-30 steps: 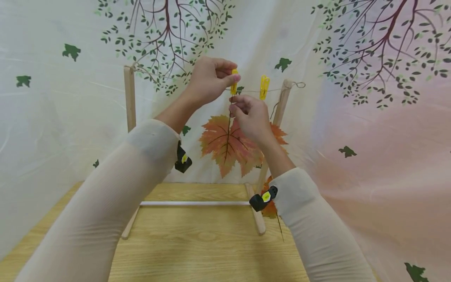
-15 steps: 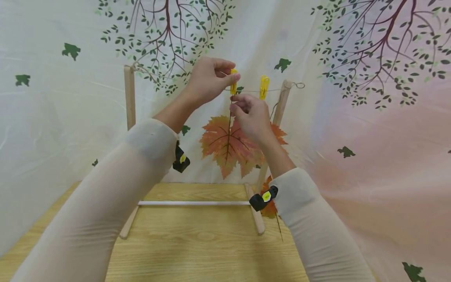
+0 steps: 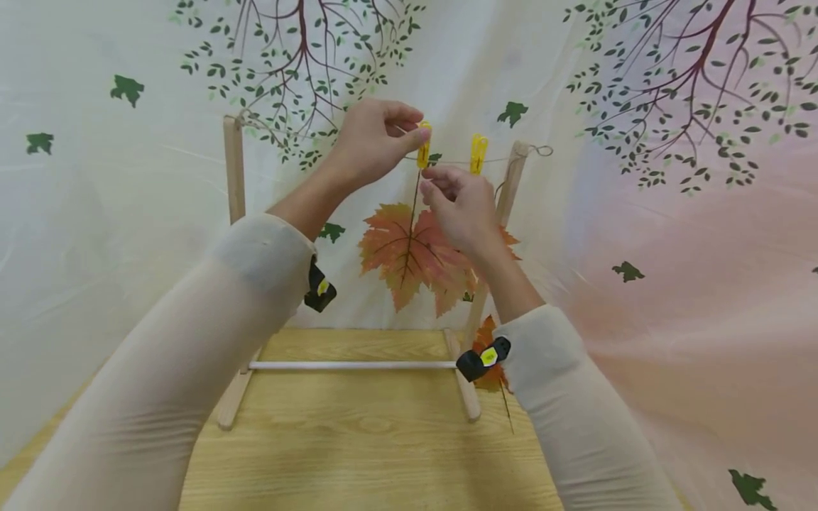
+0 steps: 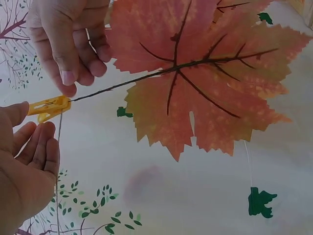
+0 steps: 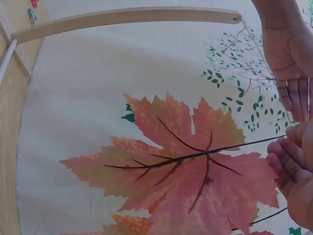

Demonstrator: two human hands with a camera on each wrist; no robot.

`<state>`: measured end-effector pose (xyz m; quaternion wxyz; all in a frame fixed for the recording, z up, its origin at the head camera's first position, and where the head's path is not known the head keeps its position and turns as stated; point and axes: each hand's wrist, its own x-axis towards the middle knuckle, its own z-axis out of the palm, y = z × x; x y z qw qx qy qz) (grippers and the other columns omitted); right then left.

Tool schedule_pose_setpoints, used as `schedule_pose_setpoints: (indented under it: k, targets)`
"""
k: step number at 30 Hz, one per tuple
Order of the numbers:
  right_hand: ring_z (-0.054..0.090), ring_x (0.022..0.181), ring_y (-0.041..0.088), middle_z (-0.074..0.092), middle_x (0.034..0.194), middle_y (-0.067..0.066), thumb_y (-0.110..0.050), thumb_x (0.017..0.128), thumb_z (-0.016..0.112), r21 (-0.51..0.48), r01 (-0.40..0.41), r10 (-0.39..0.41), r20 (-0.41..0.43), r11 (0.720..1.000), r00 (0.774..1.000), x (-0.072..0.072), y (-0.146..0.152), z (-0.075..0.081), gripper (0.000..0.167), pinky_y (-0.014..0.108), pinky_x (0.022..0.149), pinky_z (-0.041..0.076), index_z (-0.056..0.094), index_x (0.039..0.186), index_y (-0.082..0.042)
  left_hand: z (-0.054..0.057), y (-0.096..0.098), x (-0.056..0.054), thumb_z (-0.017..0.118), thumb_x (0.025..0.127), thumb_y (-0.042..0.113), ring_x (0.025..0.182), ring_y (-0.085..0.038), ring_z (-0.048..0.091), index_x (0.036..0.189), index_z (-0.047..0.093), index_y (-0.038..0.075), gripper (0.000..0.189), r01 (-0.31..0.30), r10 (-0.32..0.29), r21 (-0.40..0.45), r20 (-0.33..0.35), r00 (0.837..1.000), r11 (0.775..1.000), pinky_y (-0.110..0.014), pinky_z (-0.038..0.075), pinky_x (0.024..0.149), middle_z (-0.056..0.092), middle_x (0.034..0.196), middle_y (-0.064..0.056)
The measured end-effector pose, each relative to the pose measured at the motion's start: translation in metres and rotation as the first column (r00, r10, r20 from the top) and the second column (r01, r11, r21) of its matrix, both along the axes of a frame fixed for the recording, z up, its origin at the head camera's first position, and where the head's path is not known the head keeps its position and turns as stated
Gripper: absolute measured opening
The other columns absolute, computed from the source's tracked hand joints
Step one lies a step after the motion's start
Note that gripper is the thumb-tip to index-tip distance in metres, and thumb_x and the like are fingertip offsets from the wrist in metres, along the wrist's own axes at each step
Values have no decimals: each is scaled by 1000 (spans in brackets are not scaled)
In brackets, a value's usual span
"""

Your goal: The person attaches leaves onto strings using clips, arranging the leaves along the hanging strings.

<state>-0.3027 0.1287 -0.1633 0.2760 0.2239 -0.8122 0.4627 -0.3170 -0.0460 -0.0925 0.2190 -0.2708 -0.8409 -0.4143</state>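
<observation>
My left hand (image 3: 377, 145) pinches a yellow clothespin (image 3: 423, 150) between thumb and finger, up at the string. The clothespin's tip meets the dark stem (image 4: 112, 88) of an orange-red artificial maple leaf (image 3: 390, 245), which hangs below it. Just right of the stem is my right hand (image 3: 463, 206), its fingers loosely bent. In the left wrist view one of its fingertips (image 4: 68, 90) comes right up to the clothespin, and the stem runs free of the fingers. A second yellow clothespin (image 3: 478, 155) sits farther right on the string, with another leaf (image 3: 511, 241) partly hidden behind my right hand.
The string runs between a left wooden post (image 3: 233, 170) and a right wooden post (image 3: 514, 174). A white rod (image 3: 358, 365) joins their feet on the wooden table (image 3: 371, 454). Another orange leaf (image 3: 487, 348) lies by the right foot. Behind hangs a printed backdrop (image 3: 639, 234).
My right fingers have come off the stem and shifted slightly up and right. The left hand keeps its pinch on the clothespin. The leaf has swung a little left.
</observation>
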Motion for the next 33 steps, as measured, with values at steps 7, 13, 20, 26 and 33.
schedule_pose_setpoints:
  k: [7, 13, 20, 26, 33]
  targets:
    - [70, 90, 20, 76, 107, 12, -16, 102, 66, 50, 14, -12, -38, 999, 999, 4, 8, 1, 27, 23, 73, 54, 72, 124, -3, -4, -9, 2, 66, 102, 30, 108, -12, 68, 129, 69, 5, 37, 16, -15, 29, -36, 999, 999, -23, 54, 91, 71, 121, -5]
    - [71, 91, 25, 76, 106, 12, -16, 101, 67, 56, 20, -16, -67, 998, 998, 8, 20, -1, 27, 20, 72, 53, 72, 124, -2, -7, -22, 9, 67, 101, 28, 100, -12, 68, 126, 70, 5, 34, 9, -6, 24, -90, 996, 1000, -24, 55, 85, 72, 116, -6]
    - [72, 87, 25, 76, 103, 15, -13, 100, 68, 58, 24, -16, -148, 998, 989, 12, 39, -8, 23, 18, 74, 54, 74, 117, 1, -20, -45, 17, 66, 101, 29, 96, -11, 69, 122, 72, 5, 32, -33, 30, -21, -129, 991, 999, -23, 53, 81, 74, 111, -5]
    - [71, 81, 20, 77, 98, 13, -11, 98, 70, 128, 54, -20, -256, 990, 967, 17, 57, -18, 19, 15, 74, 52, 75, 111, 3, -38, -68, 26, 69, 100, 27, 90, -14, 68, 118, 75, 6, 29, -42, 38, -33, -131, 991, 999, -22, 50, 77, 75, 105, -7]
    - [71, 76, 20, 77, 94, 10, -3, 95, 72, 302, 79, 46, -384, 950, 922, 28, 85, -33, 14, 20, 73, 55, 76, 107, 2, -62, -100, 37, 71, 98, 22, 87, -16, 69, 113, 77, 6, 23, -67, 49, -92, -177, 983, 994, -22, 48, 75, 76, 99, -8]
